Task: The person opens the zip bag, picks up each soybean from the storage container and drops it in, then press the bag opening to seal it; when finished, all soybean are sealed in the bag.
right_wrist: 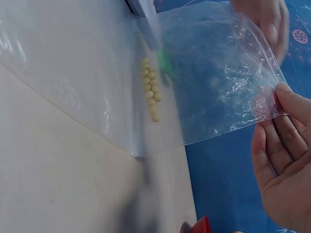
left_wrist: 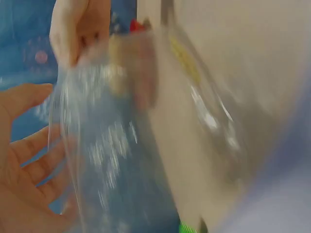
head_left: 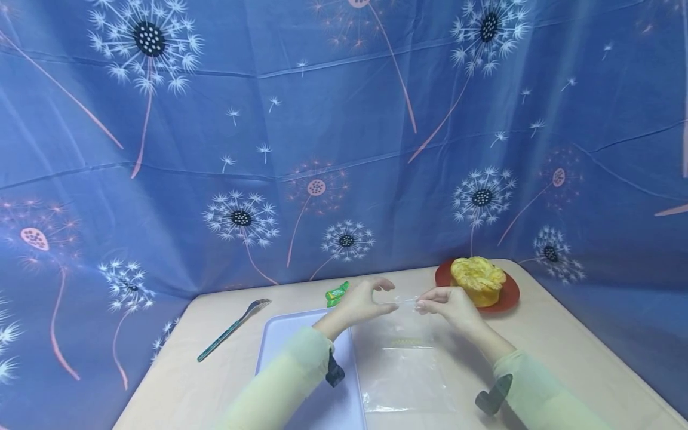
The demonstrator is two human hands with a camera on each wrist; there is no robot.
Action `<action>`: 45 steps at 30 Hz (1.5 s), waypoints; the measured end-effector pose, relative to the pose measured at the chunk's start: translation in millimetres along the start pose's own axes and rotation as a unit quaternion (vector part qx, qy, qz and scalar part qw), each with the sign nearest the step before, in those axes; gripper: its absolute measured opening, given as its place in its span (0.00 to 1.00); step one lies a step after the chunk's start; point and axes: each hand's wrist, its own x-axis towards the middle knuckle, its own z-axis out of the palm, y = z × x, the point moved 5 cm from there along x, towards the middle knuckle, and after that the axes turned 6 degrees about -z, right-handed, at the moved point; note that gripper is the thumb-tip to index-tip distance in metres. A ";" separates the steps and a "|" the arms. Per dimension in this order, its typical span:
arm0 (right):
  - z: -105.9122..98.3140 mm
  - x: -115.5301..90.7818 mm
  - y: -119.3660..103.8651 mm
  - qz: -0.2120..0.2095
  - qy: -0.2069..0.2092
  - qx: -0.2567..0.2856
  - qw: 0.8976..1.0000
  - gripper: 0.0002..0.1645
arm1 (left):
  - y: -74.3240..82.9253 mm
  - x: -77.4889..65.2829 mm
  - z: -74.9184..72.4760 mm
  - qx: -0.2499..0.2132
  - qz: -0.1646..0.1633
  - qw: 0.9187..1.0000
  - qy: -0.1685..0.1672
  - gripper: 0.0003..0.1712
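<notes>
A clear plastic bag [head_left: 403, 379] lies partly on the table, with its upper part lifted between the two hands. A row of small round yellow beans or beads [right_wrist: 151, 90] sits inside it along a fold. My right hand [head_left: 454, 307] pinches the bag's upper edge between thumb and fingers, as the right wrist view shows. On the other side, my left hand [head_left: 359, 303] has its thumb and fingers spread apart at the bag's edge. In the left wrist view some of its fingers [left_wrist: 43, 167] show through the film.
A lavender tray [head_left: 357, 388] lies under the left forearm. Behind that hand is a green packet [head_left: 337, 294]. A fork [head_left: 233, 329] rests at left. At the back right, a red plate [head_left: 512, 297] bears a yellow bread or cake [head_left: 478, 282]. A blue dandelion-print curtain [head_left: 344, 137] hangs behind.
</notes>
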 end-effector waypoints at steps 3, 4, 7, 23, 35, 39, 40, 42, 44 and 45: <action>4.1 0.9 -2.8 -0.002 -0.003 0.005 1.000 0.12 | 18.3 11.8 14.3 0.060 0.044 0.997 -0.017 0.17; 5.3 1.4 -3.6 -0.004 -0.004 0.005 1.000 0.12 | 22.5 14.1 17.6 0.077 0.053 0.995 -0.019 0.14; 7.8 2.8 -5.2 -0.011 -0.003 0.008 1.000 0.11 | 29.6 17.7 22.6 0.092 0.059 0.994 -0.015 0.07; 7.1 1.3 -5.0 -0.023 0.002 -0.001 1.000 0.10 | 33.5 18.1 23.0 0.040 0.018 0.999 0.006 0.02; 4.7 -4.3 -0.1 -0.021 -0.005 -0.006 1.000 0.10 | 33.6 13.8 21.2 0.027 0.024 0.999 -0.012 0.05; 3.3 -5.5 1.8 -0.022 -0.006 -0.010 1.000 0.08 | 28.6 10.8 19.1 0.016 0.020 1.000 -0.016 0.05; 2.7 -5.8 2.1 -0.022 -0.004 -0.014 1.000 0.08 | 27.2 10.1 18.4 0.013 0.018 1.000 -0.017 0.05; 0.9 -6.4 2.5 -0.019 0.000 -0.022 1.000 0.08 | 24.9 8.6 16.7 0.006 0.014 1.000 -0.018 0.05; -1.4 -7.1 2.5 -0.013 0.003 -0.025 1.000 0.09 | 22.1 7.3 15.1 -0.001 0.008 1.000 -0.018 0.04; -2.7 -7.3 2.8 -0.008 0.005 -0.024 1.000 0.09 | 20.8 6.4 14.4 -0.005 0.006 1.000 -0.018 0.04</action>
